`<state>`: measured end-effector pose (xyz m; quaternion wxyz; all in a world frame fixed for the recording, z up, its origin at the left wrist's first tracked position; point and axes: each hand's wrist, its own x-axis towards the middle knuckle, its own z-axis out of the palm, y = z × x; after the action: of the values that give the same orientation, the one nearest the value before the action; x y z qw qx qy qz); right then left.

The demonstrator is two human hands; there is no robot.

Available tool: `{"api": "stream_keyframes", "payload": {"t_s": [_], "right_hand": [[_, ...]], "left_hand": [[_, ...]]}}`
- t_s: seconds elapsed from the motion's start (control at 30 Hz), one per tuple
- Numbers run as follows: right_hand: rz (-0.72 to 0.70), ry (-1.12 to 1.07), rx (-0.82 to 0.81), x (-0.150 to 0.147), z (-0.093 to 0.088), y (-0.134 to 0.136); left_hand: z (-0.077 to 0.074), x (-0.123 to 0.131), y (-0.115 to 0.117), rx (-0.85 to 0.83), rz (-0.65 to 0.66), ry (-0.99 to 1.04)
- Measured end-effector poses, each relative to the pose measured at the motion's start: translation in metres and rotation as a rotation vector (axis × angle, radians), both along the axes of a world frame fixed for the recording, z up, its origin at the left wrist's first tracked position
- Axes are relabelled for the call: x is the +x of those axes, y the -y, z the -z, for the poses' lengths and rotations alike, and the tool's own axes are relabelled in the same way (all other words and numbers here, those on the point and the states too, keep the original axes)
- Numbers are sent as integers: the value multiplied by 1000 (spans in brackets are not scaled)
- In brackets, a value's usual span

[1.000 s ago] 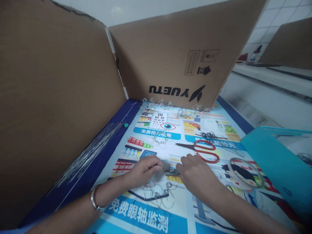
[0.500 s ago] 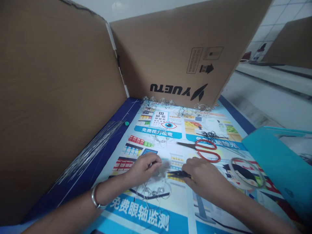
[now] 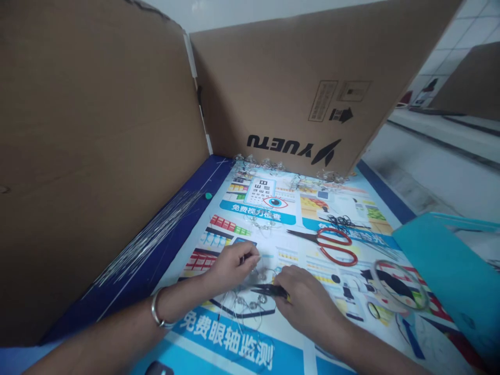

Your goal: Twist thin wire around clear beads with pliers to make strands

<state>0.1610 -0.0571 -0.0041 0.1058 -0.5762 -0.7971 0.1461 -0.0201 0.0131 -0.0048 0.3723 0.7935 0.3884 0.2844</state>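
Note:
My right hand (image 3: 302,294) is wrapped round black-nosed pliers (image 3: 267,290), whose jaws point left. My left hand (image 3: 234,265) is closed in a pinch at the wire piece with clear beads (image 3: 252,302), a loose tangle of thin wire and beads between and below the hands. Exactly which part its fingertips hold is too small to make out. The plier tips are close to the wires, just below my left fingers; contact is unclear. Scissors with red handles (image 3: 339,246) lie beyond my right hand, blades to the left.
Cardboard panels (image 3: 304,62) stand at the left and back. Straight wires (image 3: 148,239) lie at left. Black wire (image 3: 341,221), a wire coil (image 3: 400,285) and a teal box (image 3: 445,276) are at right. Beaded wire pieces (image 3: 261,162) line the back panel.
My right hand has moved left with the pliers, bringing their jaws near my left fingers and the beaded wires. My left hand stays pinched. The camera view has shifted slightly.

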Motion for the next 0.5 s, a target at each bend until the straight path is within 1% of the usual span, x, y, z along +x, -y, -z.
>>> {"api": "stream_keyframes", "payload": {"t_s": [0.17,0.33,0.43,0.5], "right_hand": [[33,64,-27,3,1,-6],[36,153,-55,3,-8,-10],[27,218,-69,-1,-12,-13],[39,222,-67,-2,-13,-14]], "left_hand": [[-1,0,0,-24,-25,19],[-3,-1,0,-66,-77,35],[-3,-1,-1,-80,-71,46],[-2,-2,0,-84,-65,57]]}}
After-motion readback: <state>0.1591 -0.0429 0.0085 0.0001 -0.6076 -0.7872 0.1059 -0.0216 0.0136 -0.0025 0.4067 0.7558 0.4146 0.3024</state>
